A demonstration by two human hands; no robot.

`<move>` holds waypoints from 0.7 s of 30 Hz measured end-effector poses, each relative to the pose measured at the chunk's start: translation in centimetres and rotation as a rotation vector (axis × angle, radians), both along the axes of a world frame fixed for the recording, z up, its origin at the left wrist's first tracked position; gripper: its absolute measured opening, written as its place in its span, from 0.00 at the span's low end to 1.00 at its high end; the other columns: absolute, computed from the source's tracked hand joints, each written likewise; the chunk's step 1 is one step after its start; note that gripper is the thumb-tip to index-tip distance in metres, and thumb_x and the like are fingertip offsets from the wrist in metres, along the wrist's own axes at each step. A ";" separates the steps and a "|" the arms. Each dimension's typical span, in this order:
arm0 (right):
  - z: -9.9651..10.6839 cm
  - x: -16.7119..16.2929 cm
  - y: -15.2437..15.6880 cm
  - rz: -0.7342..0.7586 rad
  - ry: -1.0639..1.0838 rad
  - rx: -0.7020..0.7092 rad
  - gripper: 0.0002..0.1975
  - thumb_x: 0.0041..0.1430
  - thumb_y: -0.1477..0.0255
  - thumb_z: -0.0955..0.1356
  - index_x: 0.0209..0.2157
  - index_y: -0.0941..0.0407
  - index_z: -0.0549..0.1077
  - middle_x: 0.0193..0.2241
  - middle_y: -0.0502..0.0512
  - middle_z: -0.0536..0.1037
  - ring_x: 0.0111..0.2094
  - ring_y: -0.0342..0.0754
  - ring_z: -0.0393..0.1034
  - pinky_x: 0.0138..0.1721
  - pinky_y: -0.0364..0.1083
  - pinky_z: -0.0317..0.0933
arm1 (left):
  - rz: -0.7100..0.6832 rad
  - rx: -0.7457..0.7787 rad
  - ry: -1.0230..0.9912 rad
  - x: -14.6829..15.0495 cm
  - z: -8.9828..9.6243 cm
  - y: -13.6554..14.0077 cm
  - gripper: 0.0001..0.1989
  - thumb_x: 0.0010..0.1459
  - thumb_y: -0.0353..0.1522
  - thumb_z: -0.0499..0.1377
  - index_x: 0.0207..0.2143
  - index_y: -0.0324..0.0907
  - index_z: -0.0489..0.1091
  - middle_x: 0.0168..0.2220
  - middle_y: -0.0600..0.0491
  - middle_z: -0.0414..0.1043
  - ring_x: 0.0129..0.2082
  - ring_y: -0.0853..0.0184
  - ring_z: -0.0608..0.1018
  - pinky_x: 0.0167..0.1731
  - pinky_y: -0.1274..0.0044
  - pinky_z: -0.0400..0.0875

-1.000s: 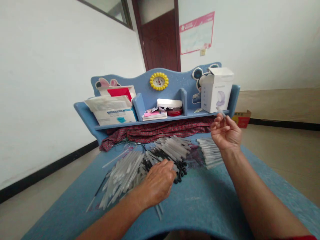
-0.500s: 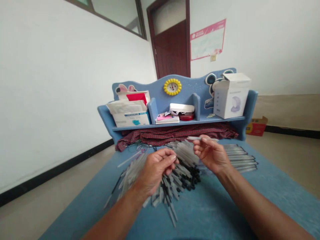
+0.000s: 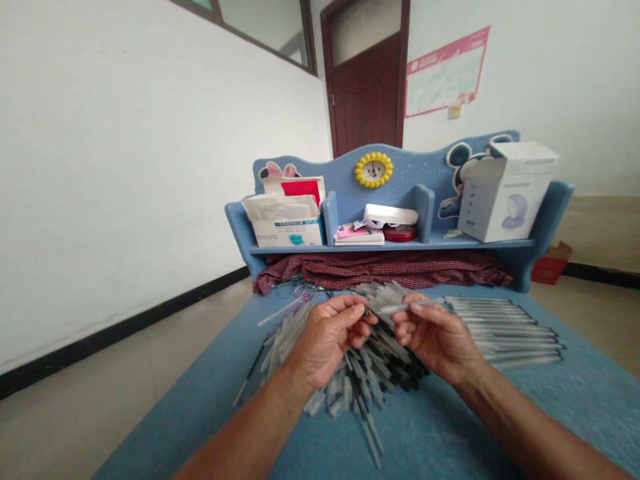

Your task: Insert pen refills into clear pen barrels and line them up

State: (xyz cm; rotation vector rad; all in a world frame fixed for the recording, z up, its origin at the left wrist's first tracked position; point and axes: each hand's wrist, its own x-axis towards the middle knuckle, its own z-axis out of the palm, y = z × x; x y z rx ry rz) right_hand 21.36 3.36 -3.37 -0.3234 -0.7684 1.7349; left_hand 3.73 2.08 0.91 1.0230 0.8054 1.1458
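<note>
My left hand (image 3: 340, 333) is closed, with a small black pen part (image 3: 367, 311) pinched between thumb and forefinger. Facing it, my right hand (image 3: 435, 333) grips a translucent pen barrel (image 3: 397, 309) held nearly level, its left end close to the black part with a small gap between. Beneath both hands spreads a loose pile of translucent pen barrels (image 3: 285, 340) mixed with black pieces (image 3: 405, 373). To the right of my right hand lies a row of pens (image 3: 515, 333) side by side, black at their right ends.
The blue table (image 3: 450, 433) carries a shelf (image 3: 370, 250) at its back. On it stand a mask box (image 3: 285, 227), a yellow flower clock (image 3: 374, 171), a red round tin (image 3: 400, 233) and a white box (image 3: 505, 193). A checked cloth (image 3: 380, 268) lies beneath the shelf.
My hands have come closer together, bringing the barrel's left end near the black part. The camera has turned left, so the scene sits farther right.
</note>
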 end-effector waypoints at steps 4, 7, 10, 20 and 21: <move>-0.2 -0.2 -0.1 -0.007 -0.011 -0.022 0.06 0.45 0.76 0.72 0.29 0.57 0.74 0.25 0.58 0.81 0.21 0.46 0.76 0.24 0.41 0.70 | 0.065 0.021 -0.008 0.2 -0.2 0.0 0.10 0.48 0.28 0.63 0.36 0.35 0.72 0.28 0.49 0.76 0.21 0.74 0.75 0.19 0.85 0.65; -0.2 -0.4 -0.1 -0.022 -0.020 -0.046 0.07 0.44 0.75 0.73 0.28 0.56 0.74 0.24 0.58 0.81 0.21 0.47 0.76 0.23 0.41 0.70 | 0.111 0.066 0.015 0.4 -0.2 -0.1 0.08 0.49 0.28 0.63 0.33 0.35 0.71 0.29 0.50 0.76 0.23 0.72 0.77 0.19 0.85 0.65; -0.1 -0.4 -0.1 -0.050 -0.018 -0.071 0.08 0.42 0.75 0.74 0.28 0.56 0.74 0.24 0.57 0.81 0.21 0.47 0.76 0.23 0.41 0.70 | 0.130 0.108 0.044 0.6 -0.3 -0.2 0.07 0.49 0.28 0.63 0.32 0.36 0.70 0.29 0.51 0.76 0.24 0.71 0.78 0.19 0.85 0.65; -0.3 -0.6 0.0 -0.098 -0.038 -0.075 0.10 0.42 0.75 0.74 0.29 0.57 0.73 0.25 0.58 0.81 0.22 0.47 0.76 0.24 0.42 0.70 | 0.201 0.258 0.191 1.3 -0.7 -0.6 0.07 0.52 0.31 0.60 0.33 0.37 0.68 0.26 0.52 0.75 0.26 0.67 0.79 0.18 0.84 0.65; -0.3 -0.6 0.0 -0.099 -0.042 -0.070 0.10 0.42 0.75 0.74 0.29 0.57 0.73 0.26 0.59 0.81 0.22 0.48 0.76 0.24 0.42 0.70 | 0.211 0.276 0.213 1.3 -0.8 -0.6 0.07 0.52 0.31 0.60 0.33 0.37 0.68 0.25 0.53 0.75 0.26 0.67 0.79 0.18 0.84 0.65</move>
